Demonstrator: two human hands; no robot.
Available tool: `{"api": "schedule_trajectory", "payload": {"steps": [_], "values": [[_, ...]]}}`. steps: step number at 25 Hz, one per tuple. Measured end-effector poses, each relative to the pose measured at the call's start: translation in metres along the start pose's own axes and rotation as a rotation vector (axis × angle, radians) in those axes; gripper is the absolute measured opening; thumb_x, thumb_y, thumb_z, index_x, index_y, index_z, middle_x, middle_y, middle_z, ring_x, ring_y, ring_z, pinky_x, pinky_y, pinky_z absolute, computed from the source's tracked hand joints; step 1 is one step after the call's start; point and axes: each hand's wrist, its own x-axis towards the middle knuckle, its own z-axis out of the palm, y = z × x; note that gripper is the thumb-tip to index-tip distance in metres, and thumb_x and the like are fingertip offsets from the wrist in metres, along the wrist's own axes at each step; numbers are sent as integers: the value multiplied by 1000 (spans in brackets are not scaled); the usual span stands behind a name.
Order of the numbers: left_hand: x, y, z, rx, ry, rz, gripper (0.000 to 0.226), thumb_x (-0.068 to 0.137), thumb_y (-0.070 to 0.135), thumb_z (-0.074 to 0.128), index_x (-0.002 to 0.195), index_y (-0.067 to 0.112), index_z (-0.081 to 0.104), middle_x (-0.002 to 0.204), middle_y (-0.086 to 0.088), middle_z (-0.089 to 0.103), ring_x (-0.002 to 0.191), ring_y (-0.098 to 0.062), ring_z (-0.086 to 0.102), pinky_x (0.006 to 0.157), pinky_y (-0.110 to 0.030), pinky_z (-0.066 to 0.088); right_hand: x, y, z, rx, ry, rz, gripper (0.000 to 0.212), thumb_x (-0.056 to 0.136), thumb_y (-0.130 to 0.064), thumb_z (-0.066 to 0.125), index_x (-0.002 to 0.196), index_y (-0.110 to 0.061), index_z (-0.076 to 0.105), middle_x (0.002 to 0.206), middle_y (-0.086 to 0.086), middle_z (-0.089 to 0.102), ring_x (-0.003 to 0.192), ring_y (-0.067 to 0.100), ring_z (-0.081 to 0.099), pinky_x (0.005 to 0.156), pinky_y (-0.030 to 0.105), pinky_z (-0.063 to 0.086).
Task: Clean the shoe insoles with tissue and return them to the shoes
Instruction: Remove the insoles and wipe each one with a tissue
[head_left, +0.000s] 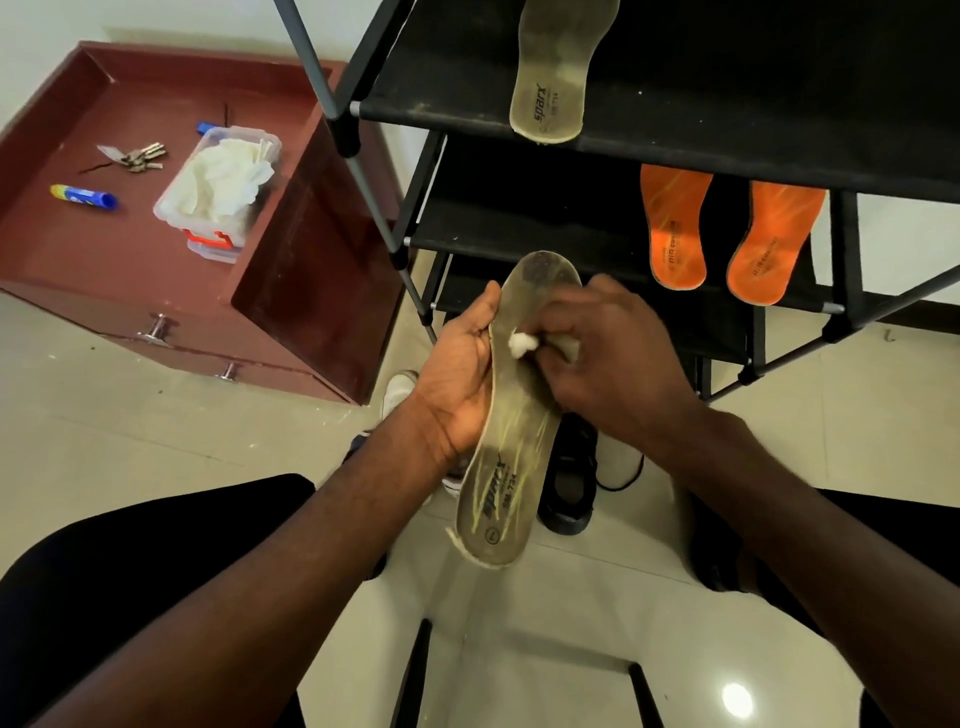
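My left hand (462, 374) grips the left edge of a worn grey-green insole (506, 457), held lengthwise with its heel toward me. My right hand (613, 358) pinches a small wad of white tissue (521, 343) and presses it on the insole's middle. A matching grey insole (556, 67) lies on the top shelf of the black shoe rack (727, 119). Two orange insoles (675, 223) (776, 244) lie on the shelf below. A black shoe (569, 483) and a white shoe (399, 387) sit on the floor under my hands.
A clear box of tissues (218, 182) stands on the maroon cabinet (130, 270) at the left, with keys (136, 156) and a blue tube (83, 196) beside it. My dark-trousered knees frame the tiled floor (545, 649).
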Motion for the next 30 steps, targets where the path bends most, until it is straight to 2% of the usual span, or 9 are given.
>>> {"api": "schedule_trajectory", "payload": {"steps": [2,6,9,13,17,19,23,28,30], "values": [[0,2,-4,23,1,-6,65,108,55,42,147,5,55,152,-19,54,142,-32,52,121,-46,39,-8,-12,5,58,-96,-138,19,85,-18,73,101,-25,79,95,-14,69,88,8,46,73,29,40],[-2,3,0,-2,4,-13,59,108,54,39,128,8,69,122,-14,73,115,-26,70,102,-40,57,-2,-4,2,-5,13,-55,18,85,-21,71,101,-26,79,95,-13,71,88,11,48,75,40,47],[-2,3,0,9,-2,-9,65,108,55,42,149,6,54,150,-17,56,138,-29,55,120,-45,40,-6,-10,5,5,-62,-158,18,84,-20,73,101,-25,79,93,-14,70,87,10,48,73,32,36],[-4,0,5,-20,-1,-16,60,109,54,38,133,7,66,125,-15,71,117,-27,69,104,-41,54,-2,-6,4,-51,34,-35,17,84,-18,73,99,-23,80,95,-13,70,89,16,53,73,39,45],[-6,0,7,-15,-32,-3,61,110,52,36,142,6,61,139,-15,64,132,-29,59,118,-43,41,-9,-12,4,26,-84,-147,18,85,-21,74,102,-25,78,95,-16,66,90,10,49,69,31,44],[-5,-2,11,-13,-70,-31,59,108,53,38,132,7,67,122,-15,70,114,-29,65,104,-43,51,-2,5,0,-127,91,-19,19,85,-19,76,103,-22,78,97,-7,67,91,17,50,72,33,42],[-8,-5,21,27,-121,-49,57,108,53,39,130,8,66,114,-16,70,104,-33,60,94,-51,46,12,24,-9,-217,333,230,19,89,-17,73,107,-18,79,98,-2,69,96,23,56,76,37,46],[-11,0,18,-2,-66,-17,52,108,49,42,126,9,68,111,-12,71,101,-26,69,93,-41,55,2,1,-2,26,53,3,22,84,-17,79,105,-20,80,101,-7,74,95,19,58,76,34,49],[-11,-2,18,0,-68,-25,53,108,50,41,128,8,67,112,-13,70,101,-27,67,93,-43,54,1,6,-5,-78,56,-13,19,84,-20,79,103,-23,80,99,-8,74,90,18,55,74,37,48]]}}
